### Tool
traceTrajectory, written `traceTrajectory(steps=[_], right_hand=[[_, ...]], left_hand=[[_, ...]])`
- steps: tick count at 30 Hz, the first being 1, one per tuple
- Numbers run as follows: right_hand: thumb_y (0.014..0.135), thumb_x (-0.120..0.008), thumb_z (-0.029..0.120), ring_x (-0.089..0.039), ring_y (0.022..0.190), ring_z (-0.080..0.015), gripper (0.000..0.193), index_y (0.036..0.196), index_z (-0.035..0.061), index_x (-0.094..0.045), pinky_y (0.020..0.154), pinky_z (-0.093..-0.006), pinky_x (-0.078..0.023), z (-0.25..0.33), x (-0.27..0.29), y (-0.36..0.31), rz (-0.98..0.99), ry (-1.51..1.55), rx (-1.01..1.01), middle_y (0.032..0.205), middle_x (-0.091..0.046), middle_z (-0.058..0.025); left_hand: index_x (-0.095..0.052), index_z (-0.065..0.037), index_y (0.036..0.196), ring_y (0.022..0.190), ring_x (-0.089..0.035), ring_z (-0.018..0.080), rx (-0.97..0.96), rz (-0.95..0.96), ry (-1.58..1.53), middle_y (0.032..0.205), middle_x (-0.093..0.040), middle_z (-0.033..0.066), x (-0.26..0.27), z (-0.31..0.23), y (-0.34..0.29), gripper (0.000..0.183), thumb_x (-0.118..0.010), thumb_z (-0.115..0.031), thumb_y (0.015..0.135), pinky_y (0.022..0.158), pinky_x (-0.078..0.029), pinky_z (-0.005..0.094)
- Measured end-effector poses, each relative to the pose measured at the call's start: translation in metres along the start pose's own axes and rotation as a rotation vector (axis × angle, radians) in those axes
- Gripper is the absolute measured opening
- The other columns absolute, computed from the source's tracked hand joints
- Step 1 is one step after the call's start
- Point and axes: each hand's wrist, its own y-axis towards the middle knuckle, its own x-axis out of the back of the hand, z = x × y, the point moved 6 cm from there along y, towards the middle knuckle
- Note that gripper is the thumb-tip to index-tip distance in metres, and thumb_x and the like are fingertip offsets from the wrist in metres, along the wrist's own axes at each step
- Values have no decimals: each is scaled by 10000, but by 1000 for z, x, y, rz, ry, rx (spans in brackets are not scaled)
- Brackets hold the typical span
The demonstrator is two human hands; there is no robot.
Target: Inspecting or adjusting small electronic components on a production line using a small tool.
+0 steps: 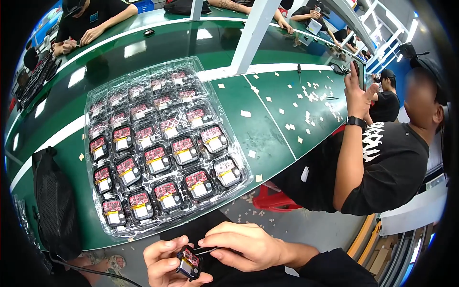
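My left hand (158, 262) grips a small black-cased device (191, 264) between thumb and fingers, at the bottom of the view. Its open face shows a red circuit board and a silvery battery-like block. Closed around a thin dark tool that looks like tweezers (204, 250), my right hand (249, 246) brings its tip to the upper edge of the device. Just beyond my hands, a clear plastic tray (221, 109) holds rows of similar open devices (168, 195). The far rows are covered by a clear, glossy plastic layer.
A black bag (56, 201) lies left of the tray. White paper bits (245, 114) and a screwdriver (299, 71) are scattered on the green table (267, 143). A person (389, 162) sits close at right, by a red stool (275, 200). A grey post (253, 36) rises beyond the tray.
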Motion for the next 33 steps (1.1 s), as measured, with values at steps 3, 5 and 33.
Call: traceTrajectory(steps=[3,5,33], right_hand=[[894,-714,-2,-695,800,-289,296,1180,-21,-641,673,-350,-569,-4,-1,-4,-9,14,-18,967,-691,-139],[893,-720,4,-699,796,-288,289,1171,-22,-648,674,-347,-572,-4,1,-4,-25,11,-14,972,-696,-142],[816,-810,14,-643,551,-107,204,1004,-14,-737,456,-229,-480,-11,-1,3,-135,-167,-150,834,-726,-103]], left_hand=[[-575,-46,1299,1186,-644,379,-75,63,158,1320,-515,187,-4,-6,5,628,-891,-220,785,969,-587,427],[-584,-46,1290,1178,-648,377,-96,65,191,1326,-510,185,-6,-5,4,613,-891,-202,783,969,-589,425],[-666,35,1165,1160,-675,391,-29,71,184,1330,-504,209,-2,20,5,533,-924,-104,720,973,-610,423]])
